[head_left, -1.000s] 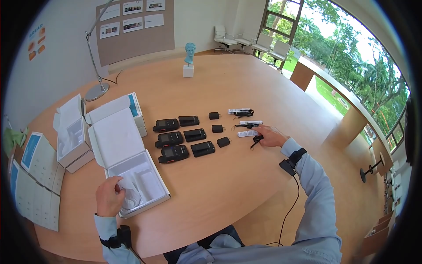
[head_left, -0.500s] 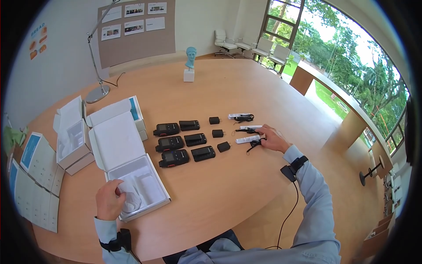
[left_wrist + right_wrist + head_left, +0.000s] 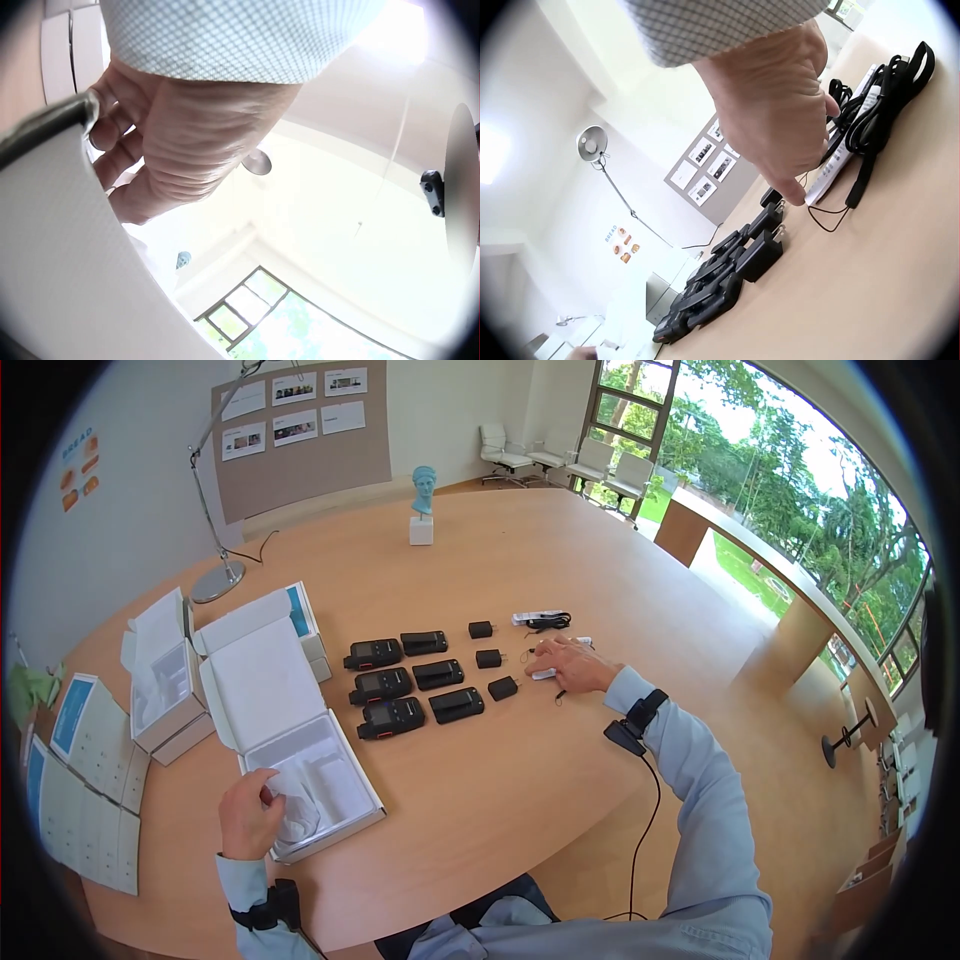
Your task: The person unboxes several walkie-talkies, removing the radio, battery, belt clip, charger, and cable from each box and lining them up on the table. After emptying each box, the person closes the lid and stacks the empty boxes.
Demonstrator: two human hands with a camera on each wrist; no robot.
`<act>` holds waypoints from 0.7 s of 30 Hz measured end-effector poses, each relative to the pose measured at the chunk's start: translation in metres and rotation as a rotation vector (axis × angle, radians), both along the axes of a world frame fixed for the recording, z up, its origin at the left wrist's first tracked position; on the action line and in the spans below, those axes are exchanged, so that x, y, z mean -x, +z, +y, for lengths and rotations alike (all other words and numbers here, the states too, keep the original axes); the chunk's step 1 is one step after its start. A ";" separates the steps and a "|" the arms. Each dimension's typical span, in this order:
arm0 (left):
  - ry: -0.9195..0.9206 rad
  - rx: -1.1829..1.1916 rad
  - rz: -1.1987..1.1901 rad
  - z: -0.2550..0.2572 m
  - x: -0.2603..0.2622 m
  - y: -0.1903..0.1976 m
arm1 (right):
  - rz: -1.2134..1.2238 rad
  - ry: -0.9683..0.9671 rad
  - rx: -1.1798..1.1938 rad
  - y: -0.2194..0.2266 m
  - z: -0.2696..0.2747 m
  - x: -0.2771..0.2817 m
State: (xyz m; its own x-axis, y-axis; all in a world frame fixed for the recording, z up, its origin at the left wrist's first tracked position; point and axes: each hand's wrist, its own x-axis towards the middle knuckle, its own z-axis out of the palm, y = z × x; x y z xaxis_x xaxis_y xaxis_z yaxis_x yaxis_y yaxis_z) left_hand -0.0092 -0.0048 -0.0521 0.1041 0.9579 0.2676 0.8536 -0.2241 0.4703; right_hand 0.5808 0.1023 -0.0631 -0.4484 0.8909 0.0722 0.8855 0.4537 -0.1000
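My left hand [image 3: 250,815] is at the left wall of an open white box [image 3: 335,834], curled fingers holding a crumpled clear plastic bag [image 3: 300,815] in its tray. In the left wrist view a box wall partly hides those fingers [image 3: 120,161]. My right hand [image 3: 570,665] reaches over the nearer white printed strips and black cords, its fingers spread along them. The right wrist view shows a fingertip touching the end of a white strip [image 3: 832,172], beside a black wrist lanyard [image 3: 874,135] with a thin string loop. The hand hides part of these items.
Left of the hand stand several black handheld radios [image 3: 390,718], black clip-backed packs [image 3: 456,705] and plug adapters [image 3: 503,688], in rows. A further strip [image 3: 530,618] and cord lie behind. More white boxes [image 3: 165,690], a lamp [image 3: 218,582] and a blue bust [image 3: 424,495] stand around.
My right hand has moved left over the nearer strips and cords, covering more of them. The nearest strip has shifted a little. My left hand stays at the box.
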 end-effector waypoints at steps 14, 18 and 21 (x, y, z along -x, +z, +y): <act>-0.007 -0.001 -0.026 0.001 0.001 -0.001 | 0.253 -0.155 -0.184 -0.001 -0.004 -0.063; -0.005 0.008 -0.022 0.000 0.000 0.000 | 0.305 -0.524 -0.178 -0.006 -0.002 -0.092; 0.003 0.009 -0.021 -0.001 0.001 0.001 | 0.256 -0.580 -0.142 -0.007 0.003 -0.099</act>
State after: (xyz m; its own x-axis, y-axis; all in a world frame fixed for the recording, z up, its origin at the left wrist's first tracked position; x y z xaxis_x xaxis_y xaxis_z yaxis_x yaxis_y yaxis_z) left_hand -0.0099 -0.0053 -0.0511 0.0958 0.9605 0.2611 0.8444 -0.2174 0.4897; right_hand 0.6802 0.1052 -0.0700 0.1493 0.9573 0.2476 0.9470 -0.0664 -0.3144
